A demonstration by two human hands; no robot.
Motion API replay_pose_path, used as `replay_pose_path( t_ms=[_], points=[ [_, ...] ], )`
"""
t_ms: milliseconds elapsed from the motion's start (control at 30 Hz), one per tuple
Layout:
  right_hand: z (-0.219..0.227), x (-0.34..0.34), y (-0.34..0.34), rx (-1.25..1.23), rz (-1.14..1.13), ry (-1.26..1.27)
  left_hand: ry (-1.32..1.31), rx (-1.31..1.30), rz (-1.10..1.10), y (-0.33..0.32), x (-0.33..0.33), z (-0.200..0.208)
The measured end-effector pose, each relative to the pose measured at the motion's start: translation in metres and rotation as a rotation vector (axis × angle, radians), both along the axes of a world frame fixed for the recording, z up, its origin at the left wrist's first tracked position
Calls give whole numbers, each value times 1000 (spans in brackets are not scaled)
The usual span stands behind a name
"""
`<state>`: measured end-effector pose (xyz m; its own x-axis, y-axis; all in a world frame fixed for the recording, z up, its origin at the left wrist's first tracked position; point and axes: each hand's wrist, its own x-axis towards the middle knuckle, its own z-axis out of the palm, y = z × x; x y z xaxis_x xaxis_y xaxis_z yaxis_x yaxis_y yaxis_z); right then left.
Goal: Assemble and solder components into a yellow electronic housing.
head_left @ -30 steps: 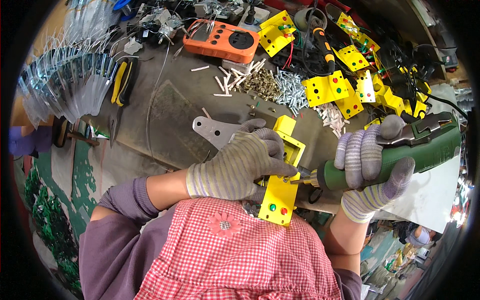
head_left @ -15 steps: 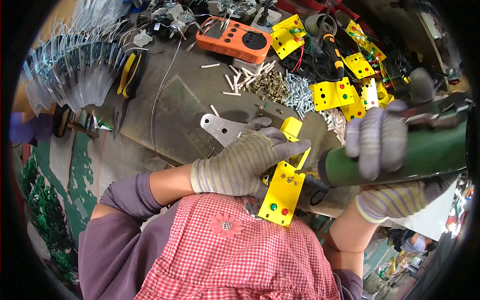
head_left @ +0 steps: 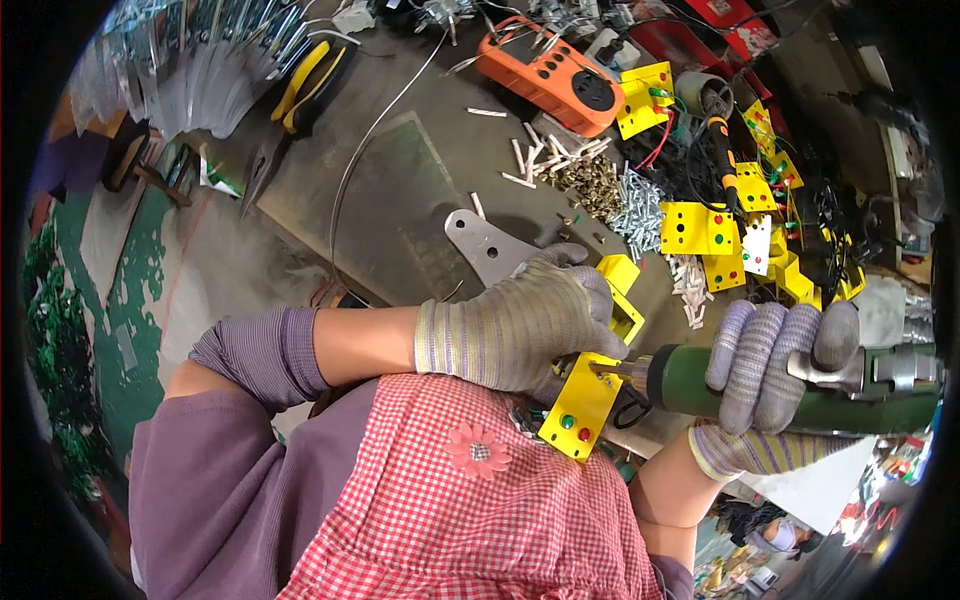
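My left hand [head_left: 535,325], in a striped grey knit glove, is closed around a bent yellow metal bracket [head_left: 580,420] above my lap. The bracket carries a green and a red indicator light near its lower edge. A green cylindrical power screwdriver [head_left: 685,382] lies level in my gloved right hand [head_left: 765,365], the fingers wrapped over its body and the thumb beside a silver lever. Its bit reaches the upper part of the bracket's face, next to my left fingertips; the exact contact point is too small to make out. Behind the left hand, a grey metal plate [head_left: 485,248] with holes rests on the bench.
Piles of brass-coloured fittings [head_left: 590,185], silver screws [head_left: 638,215] and pale sticks [head_left: 690,290] lie beyond my hands. Several wired yellow brackets [head_left: 695,230] crowd the right. An orange meter-like box [head_left: 550,80] sits at the back; yellow-black pliers [head_left: 300,95] lie at left.
The view has shifted, so the bench items appear farther right. The screwdriver's bit has come onto the bracket's upper face, and my left fingers have curled in from pointing.
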<state>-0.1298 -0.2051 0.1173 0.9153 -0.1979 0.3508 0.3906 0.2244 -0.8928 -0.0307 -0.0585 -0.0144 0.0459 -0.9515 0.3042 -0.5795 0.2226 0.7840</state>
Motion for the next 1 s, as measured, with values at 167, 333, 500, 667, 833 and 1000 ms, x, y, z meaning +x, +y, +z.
replay_pose_path(
  t_ms=[167,333,500,667,833,1000],
  points=[
    [7,8,1,-116,100,36,-16,-18,19,-1,0,-3],
    [1,13,-6,-99,176,-34,-37,11,12,1,-2,2],
    [2,28,-11,-115,388,-26,-47,37,4,-1,-2,1],
    [4,42,-16,-47,551,42,-44,-24,31,0,-7,-4],
    [-8,62,-27,138,675,62,15,-136,42,-1,-7,-15],
    [-12,86,-40,124,1077,32,-4,-93,35,-2,-8,-14]
  ],
)
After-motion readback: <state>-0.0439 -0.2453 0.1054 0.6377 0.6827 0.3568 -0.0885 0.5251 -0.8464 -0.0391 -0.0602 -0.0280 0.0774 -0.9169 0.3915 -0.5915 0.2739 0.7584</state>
